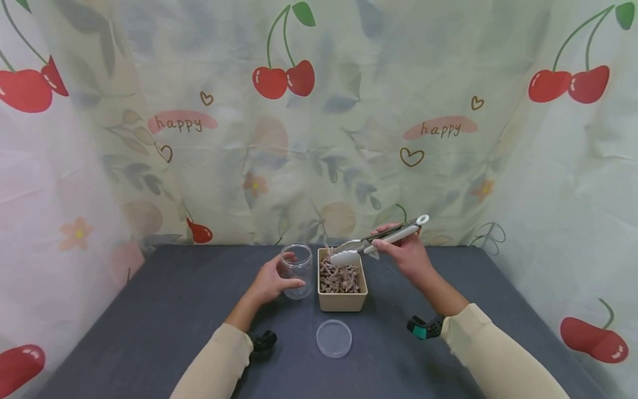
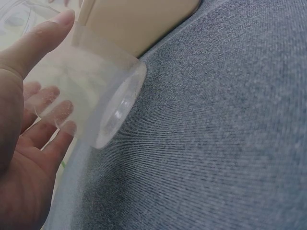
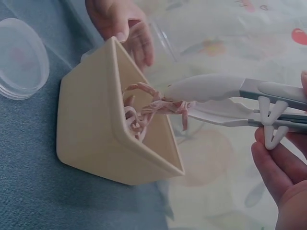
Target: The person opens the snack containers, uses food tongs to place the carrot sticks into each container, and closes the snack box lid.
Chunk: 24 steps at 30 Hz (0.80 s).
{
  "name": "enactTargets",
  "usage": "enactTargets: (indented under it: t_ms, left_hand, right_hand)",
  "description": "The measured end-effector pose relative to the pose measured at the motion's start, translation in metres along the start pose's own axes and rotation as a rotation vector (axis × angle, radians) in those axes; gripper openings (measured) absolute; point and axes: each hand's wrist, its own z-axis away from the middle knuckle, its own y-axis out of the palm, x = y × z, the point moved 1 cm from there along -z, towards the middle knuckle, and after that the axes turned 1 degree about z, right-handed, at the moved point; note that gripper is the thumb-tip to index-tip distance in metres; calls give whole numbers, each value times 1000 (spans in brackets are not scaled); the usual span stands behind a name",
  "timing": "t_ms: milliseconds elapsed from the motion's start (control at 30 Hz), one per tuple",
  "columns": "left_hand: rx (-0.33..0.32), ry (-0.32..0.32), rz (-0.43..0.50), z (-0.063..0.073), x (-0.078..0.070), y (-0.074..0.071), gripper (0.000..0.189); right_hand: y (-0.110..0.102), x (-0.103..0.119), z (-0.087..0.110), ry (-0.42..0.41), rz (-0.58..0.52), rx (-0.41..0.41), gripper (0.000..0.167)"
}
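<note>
My left hand holds a clear plastic jar, thumb on one side and fingers on the other. The jar stands upright and uncapped, just left of a beige box. Brownish, knobbly dried strips fill the box. With my right hand I grip white and grey kitchen tongs by their arms. Their scalloped white heads reach over the box's far part. In the right wrist view, several strips lie at the tongs' tips, at the box's mouth.
A round translucent lid lies on the dark blue cloth-covered table, in front of the box. A curtain printed with cherries hangs at the back and both sides. Black bands show at both wrists.
</note>
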Motion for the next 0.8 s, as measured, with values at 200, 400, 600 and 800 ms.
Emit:
enactTargets:
  t_ms: [200, 400, 600, 800]
  left_hand:
    - [-5, -7, -14, 0, 0, 0, 70]
    - [-2, -4, -9, 1, 0, 0, 70]
    - [-5, 0, -4, 0, 1, 0, 69]
    - [-5, 0, 1, 0, 1, 1, 69]
  right_hand:
    - [-2, 5, -1, -25, -13, -31, 30]
    - [-3, 7, -4, -5, -7, -54, 29]
    - [-4, 14, -8, -26, -28, -62, 30]
    - [-7, 16, -10, -24, 9, -56, 31]
